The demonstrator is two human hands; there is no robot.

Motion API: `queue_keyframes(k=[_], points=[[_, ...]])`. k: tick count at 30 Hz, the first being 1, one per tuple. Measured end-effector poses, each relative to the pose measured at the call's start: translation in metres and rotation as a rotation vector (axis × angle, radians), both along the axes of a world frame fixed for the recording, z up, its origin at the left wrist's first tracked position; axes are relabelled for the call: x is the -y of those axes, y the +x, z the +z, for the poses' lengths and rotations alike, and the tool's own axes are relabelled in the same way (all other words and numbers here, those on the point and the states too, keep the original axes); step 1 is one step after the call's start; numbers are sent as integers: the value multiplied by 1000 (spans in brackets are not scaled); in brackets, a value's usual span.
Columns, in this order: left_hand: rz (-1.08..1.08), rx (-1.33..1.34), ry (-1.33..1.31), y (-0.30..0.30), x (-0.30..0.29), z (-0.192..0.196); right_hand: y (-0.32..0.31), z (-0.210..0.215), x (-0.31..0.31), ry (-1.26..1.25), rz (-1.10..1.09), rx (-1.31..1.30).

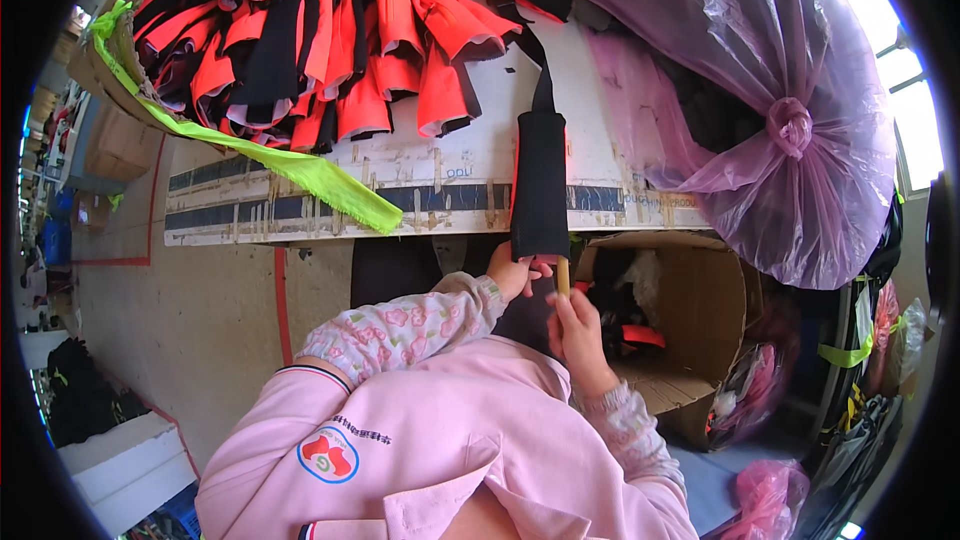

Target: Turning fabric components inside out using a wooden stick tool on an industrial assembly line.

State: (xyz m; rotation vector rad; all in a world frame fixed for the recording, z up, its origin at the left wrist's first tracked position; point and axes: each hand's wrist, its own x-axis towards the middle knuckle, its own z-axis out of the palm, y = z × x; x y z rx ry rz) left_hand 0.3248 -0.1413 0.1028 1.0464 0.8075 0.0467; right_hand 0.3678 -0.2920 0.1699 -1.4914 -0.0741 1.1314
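A black fabric sleeve (541, 175) with an orange-red edge hangs over the table's front edge, its black strap running back across the tabletop. My left hand (512, 271) pinches the sleeve's lower end. Just to the right, my right hand (578, 332) is closed around a thin yellowish stick (563, 276). The stick's upper end meets the sleeve's lower opening; how far it reaches inside is hidden. On the table behind lies a pile of similar orange-red and black fabric pieces (330, 50).
A large knotted pink plastic bag (790, 130) bulges over the table's (430, 212) right side. A neon-yellow fabric strip (330, 178) trails to the front edge on the left. Below the table, right of my hands, stands an open cardboard box (700, 340) with fabric pieces inside.
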Motion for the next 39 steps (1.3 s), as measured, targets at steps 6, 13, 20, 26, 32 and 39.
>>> queue_keyframes(k=[6,13,20,26,32,39], points=[[57,89,16,4,5,-1,-30,6,57,-85,49,83],[64,116,51,6,9,6,-23,12,-8,50,-284,-233],[98,83,44,10,13,0,-21,-11,-34,153,-340,-233],[21,68,36,4,12,-3,-23,8,6,147,-204,-198],[-40,110,44,6,8,-2,-35,8,72,-146,-5,109],[-22,105,31,4,6,-10,-41,17,111,-326,180,423]])
